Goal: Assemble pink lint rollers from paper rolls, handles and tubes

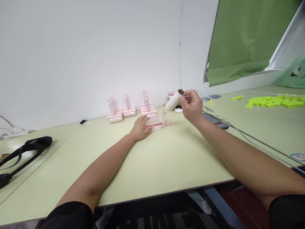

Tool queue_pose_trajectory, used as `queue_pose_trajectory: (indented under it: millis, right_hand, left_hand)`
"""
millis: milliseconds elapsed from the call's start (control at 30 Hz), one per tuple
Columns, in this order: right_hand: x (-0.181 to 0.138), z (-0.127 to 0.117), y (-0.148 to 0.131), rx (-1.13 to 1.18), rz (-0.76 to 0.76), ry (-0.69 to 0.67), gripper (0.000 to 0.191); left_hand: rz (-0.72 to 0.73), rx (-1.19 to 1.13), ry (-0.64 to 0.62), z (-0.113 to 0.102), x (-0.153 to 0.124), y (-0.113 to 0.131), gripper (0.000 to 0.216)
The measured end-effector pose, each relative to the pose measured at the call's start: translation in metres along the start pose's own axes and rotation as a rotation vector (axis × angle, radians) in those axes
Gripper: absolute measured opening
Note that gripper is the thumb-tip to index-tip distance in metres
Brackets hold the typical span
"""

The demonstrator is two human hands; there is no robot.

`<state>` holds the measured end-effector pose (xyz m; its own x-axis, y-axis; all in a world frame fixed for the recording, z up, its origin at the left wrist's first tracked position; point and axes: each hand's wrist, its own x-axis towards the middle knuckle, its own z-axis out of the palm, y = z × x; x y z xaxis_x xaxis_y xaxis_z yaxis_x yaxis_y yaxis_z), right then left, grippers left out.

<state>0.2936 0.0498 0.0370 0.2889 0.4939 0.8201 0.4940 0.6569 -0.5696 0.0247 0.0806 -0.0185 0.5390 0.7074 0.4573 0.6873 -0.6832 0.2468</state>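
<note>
The right hand (192, 107) pinches a white tube (172, 101) by its right end, ideally lightly to avoid dents, as the left hand (140, 128) spreads over a pink case (153, 119).

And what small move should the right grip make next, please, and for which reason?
I would probably lower the white tube toward the pink case: the right grip holds it tilted above the table, while the left grip rests beside that case.
</note>
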Motion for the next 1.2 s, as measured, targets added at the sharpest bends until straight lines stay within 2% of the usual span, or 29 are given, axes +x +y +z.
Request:
queue_pose_trajectory:
  millis: [67,133,267,367,500,600,700,767,867,1033,1133,1200]
  right_hand:
    - [-0.014,0.004,-0.018,0.121,0.014,-0.122,0.023]
    - [-0.030,0.011,-0.035,0.167,0.003,-0.209,0.027]
    - [-0.058,0.021,-0.061,0.271,0.032,-0.430,0.027]
    - [-0.066,0.024,-0.067,0.337,0.064,-0.510,0.029]
    - [-0.066,0.026,-0.059,0.291,0.122,-0.586,0.029]
    - [-0.065,0.029,-0.046,0.019,0.129,-0.725,0.019]
    - [-0.066,0.036,-0.032,-0.250,0.076,-0.872,0.026]
    - [-0.068,0.040,-0.025,-0.351,0.057,-0.962,0.034]
    - [-0.072,0.043,-0.022,-0.376,0.018,-1.064,0.040]
    - [-0.077,0.043,-0.029,-0.379,-0.016,-1.066,0.027]
    - [-0.080,0.043,-0.030,-0.434,-0.034,-1.057,0.030]
    - [-0.080,0.045,-0.029,-0.465,-0.035,-1.109,0.030]
  left_hand:
    - [0.018,-0.107,0.088,-0.007,-0.001,0.013,0.053]
    - [0.025,-0.269,0.119,-0.017,-0.006,0.031,0.054]
    - [0.010,-0.489,0.025,-0.037,-0.029,0.065,0.053]
    - [-0.096,-0.524,-0.005,-0.047,-0.050,0.075,0.047]
    - [-0.232,-0.504,0.027,-0.052,-0.066,0.060,0.043]
    - [-0.320,-0.504,0.051,-0.051,-0.068,0.042,0.044]
    - [-0.352,-0.451,0.048,-0.050,-0.067,0.031,0.044]
    - [-0.342,-0.388,0.028,-0.050,-0.067,0.028,0.042]
    - [-0.295,-0.310,-0.025,-0.052,-0.068,0.028,0.043]
    - [-0.196,-0.250,-0.071,-0.055,-0.069,0.029,0.040]
    - [-0.171,-0.197,-0.073,-0.054,-0.069,0.026,0.041]
    - [-0.164,-0.176,-0.074,-0.052,-0.069,0.023,0.044]
